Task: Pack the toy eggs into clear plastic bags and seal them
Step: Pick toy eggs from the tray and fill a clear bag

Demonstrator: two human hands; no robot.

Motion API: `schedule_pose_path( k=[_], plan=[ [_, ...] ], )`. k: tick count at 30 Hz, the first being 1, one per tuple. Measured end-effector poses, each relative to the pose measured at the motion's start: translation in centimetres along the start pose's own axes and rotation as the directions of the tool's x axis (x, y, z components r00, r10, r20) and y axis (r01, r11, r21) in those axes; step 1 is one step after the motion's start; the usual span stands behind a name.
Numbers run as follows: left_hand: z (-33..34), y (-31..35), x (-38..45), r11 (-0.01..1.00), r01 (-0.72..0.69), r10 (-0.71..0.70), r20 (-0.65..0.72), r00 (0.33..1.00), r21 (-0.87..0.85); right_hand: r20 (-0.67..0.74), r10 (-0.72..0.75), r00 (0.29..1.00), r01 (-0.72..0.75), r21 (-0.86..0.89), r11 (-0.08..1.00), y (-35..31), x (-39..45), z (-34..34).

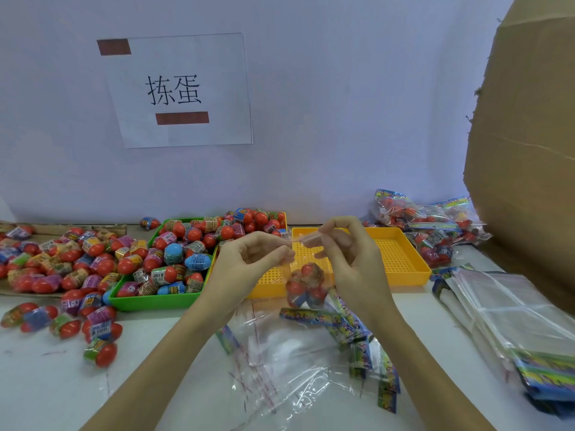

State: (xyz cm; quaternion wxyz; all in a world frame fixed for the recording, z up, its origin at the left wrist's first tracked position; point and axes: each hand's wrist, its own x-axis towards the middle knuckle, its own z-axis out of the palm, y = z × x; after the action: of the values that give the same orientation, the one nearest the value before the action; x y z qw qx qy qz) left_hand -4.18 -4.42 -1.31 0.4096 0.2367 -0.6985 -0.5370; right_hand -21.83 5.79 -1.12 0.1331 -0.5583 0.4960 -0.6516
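Note:
A clear plastic bag (306, 284) with about three red toy eggs in its bottom hangs above the table's middle. My left hand (249, 259) pinches the bag's top edge on the left. My right hand (340, 244) pinches the same top edge on the right, fingers curled. The bag hangs in front of an orange perforated tray (401, 259). A green tray (149, 301) heaped with wrapped red and blue toy eggs stands to the left. More loose eggs (62, 262) lie spread over the table's left side.
Empty clear bags and printed header cards (311, 353) lie on the table below my hands. A stack of flat bags (510, 312) sits at the right. Packed bags (429, 225) pile at the back right beside a large cardboard box (529, 144). A paper sign (180, 88) hangs on the wall.

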Motion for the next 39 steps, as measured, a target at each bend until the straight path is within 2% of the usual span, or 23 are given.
schedule_pose_path(
  k=[3,5,9,13,16,20,22,25,27,29,30,32,35,39],
  plan=[
    [0.1,0.0,0.1,0.998,0.022,-0.027,-0.093,0.995,-0.051,-0.053,0.172,0.984,-0.166,0.112,0.98,0.0,0.2,0.0],
    [0.1,0.0,0.1,0.999,0.022,-0.028,-0.127,0.992,-0.047,-0.024,0.285,0.958,-0.279,0.132,0.951,0.0,0.3,-0.2],
    [0.2,0.1,0.0,0.996,0.052,-0.062,-0.159,0.985,-0.068,0.047,0.308,0.95,-0.303,-0.081,0.949,0.3,0.0,-0.3],
    [0.0,0.2,0.1,0.99,0.112,-0.121,-0.104,0.987,-0.084,-0.021,0.293,0.956,-0.294,-0.095,0.951,0.5,0.0,-0.4],
    [-0.3,0.1,0.3,0.978,0.16,-0.167,-0.048,0.985,-0.131,-0.017,0.293,0.956,-0.293,-0.071,0.953,0.5,0.1,-0.5],
    [-0.8,0.1,0.6,0.943,0.211,-0.179,0.143,0.973,-0.256,-0.039,0.367,0.929,-0.368,0.001,0.93,0.9,0.1,-0.5],
    [-0.8,-0.2,0.4,0.967,0.189,-0.159,0.177,0.971,-0.168,-0.068,0.414,0.908,-0.413,0.027,0.91,0.8,0.2,-0.6],
    [-0.3,-0.7,0.2,0.983,0.164,-0.155,0.109,0.982,-0.081,-0.103,0.431,0.896,-0.43,0.034,0.902,0.6,0.1,-0.4],
    [0.0,-0.7,0.1,0.987,0.144,-0.138,0.081,0.987,-0.074,-0.169,0.286,0.943,-0.31,-0.138,0.94,0.6,0.0,-0.2],
    [0.2,-0.5,0.0,0.986,0.135,-0.129,0.067,0.989,-0.094,-0.161,0.001,0.987,-0.061,-0.371,0.927,0.4,-0.2,0.0],
    [0.3,-0.4,-0.1,0.986,0.134,-0.128,0.066,0.99,-0.102,-0.122,-0.132,0.984,0.065,-0.448,0.892,0.2,-0.2,0.2],
    [0.5,-0.3,-0.2,0.984,0.139,-0.132,0.069,0.989,-0.109,-0.053,-0.281,0.958,0.211,-0.533,0.819,0.1,-0.5,0.5],
    [0.8,-0.1,-0.3,0.983,0.145,-0.14,0.052,0.989,-0.115,0.029,-0.375,0.927,0.311,-0.62,0.72,0.0,-0.7,1.1],
    [1.0,0.1,-0.4,0.985,0.143,-0.137,0.061,0.989,-0.099,0.084,-0.35,0.933,0.314,-0.664,0.678,0.1,-0.7,1.1]
  ],
)
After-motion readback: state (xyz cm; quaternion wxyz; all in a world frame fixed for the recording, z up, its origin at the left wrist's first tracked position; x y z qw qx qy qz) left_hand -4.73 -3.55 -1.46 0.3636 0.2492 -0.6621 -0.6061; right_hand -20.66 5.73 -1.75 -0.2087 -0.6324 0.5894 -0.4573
